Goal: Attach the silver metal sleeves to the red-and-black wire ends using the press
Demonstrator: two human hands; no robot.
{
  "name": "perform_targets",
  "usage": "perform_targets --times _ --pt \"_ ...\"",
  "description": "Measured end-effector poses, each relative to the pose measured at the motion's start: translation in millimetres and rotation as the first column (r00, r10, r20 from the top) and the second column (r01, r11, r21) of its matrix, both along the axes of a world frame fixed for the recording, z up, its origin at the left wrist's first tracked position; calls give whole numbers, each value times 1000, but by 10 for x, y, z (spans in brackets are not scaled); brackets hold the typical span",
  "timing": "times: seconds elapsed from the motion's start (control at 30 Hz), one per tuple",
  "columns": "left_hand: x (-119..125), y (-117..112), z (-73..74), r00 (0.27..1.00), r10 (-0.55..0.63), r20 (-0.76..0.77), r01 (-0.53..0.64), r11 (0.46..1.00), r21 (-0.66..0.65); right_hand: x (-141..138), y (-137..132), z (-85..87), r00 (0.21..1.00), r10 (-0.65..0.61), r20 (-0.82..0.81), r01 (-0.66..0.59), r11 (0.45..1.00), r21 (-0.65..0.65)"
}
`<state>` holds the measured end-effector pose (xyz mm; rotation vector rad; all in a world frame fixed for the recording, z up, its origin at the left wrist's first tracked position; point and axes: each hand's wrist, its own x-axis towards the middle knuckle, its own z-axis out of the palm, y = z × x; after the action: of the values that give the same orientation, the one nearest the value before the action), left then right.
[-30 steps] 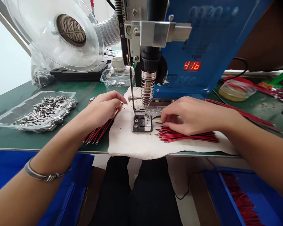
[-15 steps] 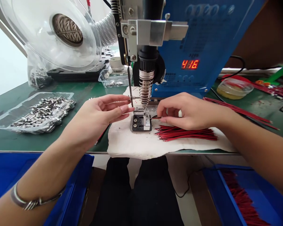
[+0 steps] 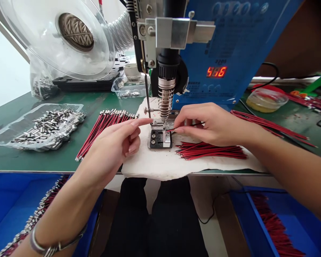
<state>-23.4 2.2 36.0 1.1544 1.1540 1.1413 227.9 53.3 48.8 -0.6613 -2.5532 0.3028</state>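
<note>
Along the front edge of the green table (image 3: 50, 162), loose red-and-black wires (image 3: 211, 151) lie on a pale cloth (image 3: 149, 167), probably for quick grabbing by the right hand (image 3: 212, 125) just behind them. It's got one wire (image 3: 170, 130) pinched, end at the small black fixture (image 3: 156, 140), likely held short for aim, while the left hand (image 3: 113, 150) is apart, index finger out near the fixture, others curled (can't tell if holding anything). Past them, a spring-wrapped nozzle (image 3: 166, 101) hangs over the fixture.

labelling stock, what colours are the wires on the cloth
The wires are red and black, best seen in the head view.
</note>
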Motion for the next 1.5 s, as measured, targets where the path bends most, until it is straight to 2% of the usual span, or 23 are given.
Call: perform_targets --times 0.1,0.2,0.4,0.5,0.67,0.97,1.17,1.27,1.4,1.5 --pt "134 -2 34 989 28 146 -35 998 43 -20 -9 -17 998 -62 -5 62 998 15" --pt "253 5 11 973 74 220 -99 990 104 -40 -18 -36 998 -67 10 66 997 37" --pt "338 9 -163 968 158 193 -187 973 137 -73 -34 -52 998 -68 13 67 996 56" --pt "319 -1 -209 969 197 148 -218 965 143 -98 -63 -40 993 -115 1 114 992 60" --pt "308 -1 -228 981 193 37 -196 971 139 -144 -111 -59 981 -193 -11 193 980 55" --pt "327 1 -248 977 189 96 -203 964 169 -200 -149 -107 975 -215 -55 217 975 52" --pt "278 5 -292 979 145 142 -166 974 155 -197 -150 -106 973 -226 -47 229 972 59" --pt "271 2 -294 987 119 111 -137 975 177 -201 -160 -106 972 -229 -46 232 971 64" --pt "282 4 -297 985 163 61 -172 966 195 -210 -172 -114 969 -239 -68 244 967 71" --pt "294 -1 -303 987 152 44 -158 965 208 -213 -168 -123 967 -239 -90 246 966 75"
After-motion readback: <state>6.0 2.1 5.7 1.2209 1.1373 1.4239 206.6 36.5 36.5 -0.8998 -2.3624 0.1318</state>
